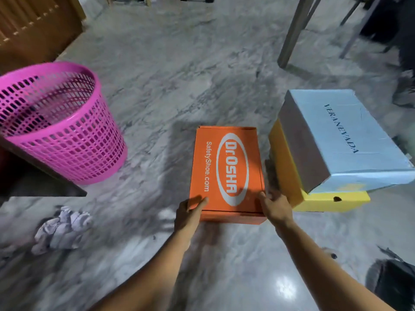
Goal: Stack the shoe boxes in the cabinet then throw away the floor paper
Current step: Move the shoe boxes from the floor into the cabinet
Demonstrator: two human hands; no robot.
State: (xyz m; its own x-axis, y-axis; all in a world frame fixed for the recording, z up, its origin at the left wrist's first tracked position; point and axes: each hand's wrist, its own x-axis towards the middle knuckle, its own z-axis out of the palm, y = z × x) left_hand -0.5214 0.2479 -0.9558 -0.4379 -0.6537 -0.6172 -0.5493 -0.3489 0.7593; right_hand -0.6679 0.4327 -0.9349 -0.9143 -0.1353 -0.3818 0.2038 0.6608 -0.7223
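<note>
Both hands, left (188, 215) and right (275, 209), hold a clenched grip on the near corners of the orange box (226, 173) on the floor, printed "DrOSHA SafetyShoe.com". Beside it, a blue "VERANEVADA" box (343, 138) tops a yellow box (323, 202). Crumpled paper (61, 230) lies near the pink basket (67, 140).

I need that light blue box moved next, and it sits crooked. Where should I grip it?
Take the blue box by its two long side walls, coming from above the near end. It lies tilted and askew on the yellow box, so a two-handed side grip probably keeps it level and the lid on.
</note>
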